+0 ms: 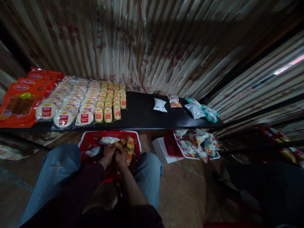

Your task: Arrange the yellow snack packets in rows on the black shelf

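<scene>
Between my knees stands a red basket [83, 139] with a white rim. My left hand [109, 151] and my right hand [121, 156] are inside it, almost touching, with bent fingers drawn together. Whatever the fingertips hold is too dark and small to make out. Right beside my right hand lie small yellow-wrapped snack cakes [130, 143]. A white-and-blue packet [93, 152] rests to the left of my left hand, and another pale packet [109, 140] lies just beyond the fingers.
A black shelf [140, 115] carries orange packs [26, 95], round white wrapped cakes [63, 118], rows of yellow snack cakes [108, 112] and loose snack bags [174, 100]. Below right, another red basket [172, 144] holds several bags beside a white box [161, 150]. A person's dark-clothed leg [249, 177] is at right.
</scene>
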The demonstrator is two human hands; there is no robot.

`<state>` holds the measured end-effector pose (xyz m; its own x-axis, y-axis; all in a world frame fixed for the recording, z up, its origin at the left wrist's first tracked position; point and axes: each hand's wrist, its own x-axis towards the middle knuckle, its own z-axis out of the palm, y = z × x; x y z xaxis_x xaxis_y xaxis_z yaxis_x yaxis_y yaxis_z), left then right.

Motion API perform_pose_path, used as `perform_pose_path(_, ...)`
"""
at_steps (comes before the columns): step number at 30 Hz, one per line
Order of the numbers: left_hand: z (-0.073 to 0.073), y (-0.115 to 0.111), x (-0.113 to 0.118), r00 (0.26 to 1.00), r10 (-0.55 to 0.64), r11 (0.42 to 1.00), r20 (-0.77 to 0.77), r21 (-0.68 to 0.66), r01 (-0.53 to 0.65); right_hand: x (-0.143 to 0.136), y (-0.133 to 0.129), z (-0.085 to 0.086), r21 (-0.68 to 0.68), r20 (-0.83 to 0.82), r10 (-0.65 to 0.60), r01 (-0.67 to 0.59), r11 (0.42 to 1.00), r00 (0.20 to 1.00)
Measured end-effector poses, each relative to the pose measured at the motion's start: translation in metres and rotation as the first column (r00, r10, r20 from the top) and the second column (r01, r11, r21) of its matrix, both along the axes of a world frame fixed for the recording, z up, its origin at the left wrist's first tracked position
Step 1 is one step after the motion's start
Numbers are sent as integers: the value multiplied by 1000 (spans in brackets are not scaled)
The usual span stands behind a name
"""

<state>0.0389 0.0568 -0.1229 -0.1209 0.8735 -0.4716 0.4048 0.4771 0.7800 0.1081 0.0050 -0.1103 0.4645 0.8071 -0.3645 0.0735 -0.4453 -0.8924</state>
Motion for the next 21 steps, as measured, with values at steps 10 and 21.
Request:
perform_pose_path(10,10,-4,-20,914,327,945,239,-55,-323,-3,1,-11,41,-61,-96,99,994,993)
perform_pose_path(21,43,7,-45,815,401,911,418,-87,-403,-3,-1,7,84,-223,-167,190,978,960)
